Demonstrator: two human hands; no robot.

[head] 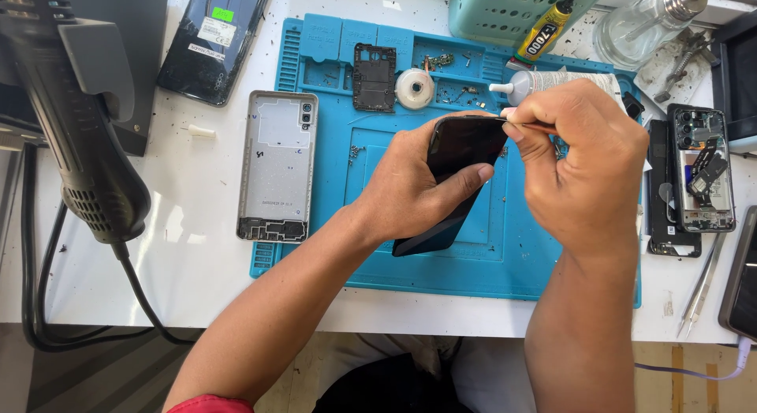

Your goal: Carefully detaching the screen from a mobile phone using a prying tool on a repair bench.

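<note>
Head view, hands (505, 168) gripping dark phone (453, 172), blue mat (473, 263)

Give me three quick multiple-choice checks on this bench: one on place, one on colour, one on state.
1. Where does the grey phone back cover lie?
A. left of the mat
B. in the green basket
C. under the hot-air gun

2. What colour is the work mat?
A. red
B. blue
C. yellow

3. How is the black phone held?
A. lying flat, untouched
B. gripped in the left hand, lifted off the mat
C. hanging from a cable

Answers: 1 A, it overlaps the mat's left edge. 2 B, plainly blue. 3 B, the right hand works its top edge.
</note>
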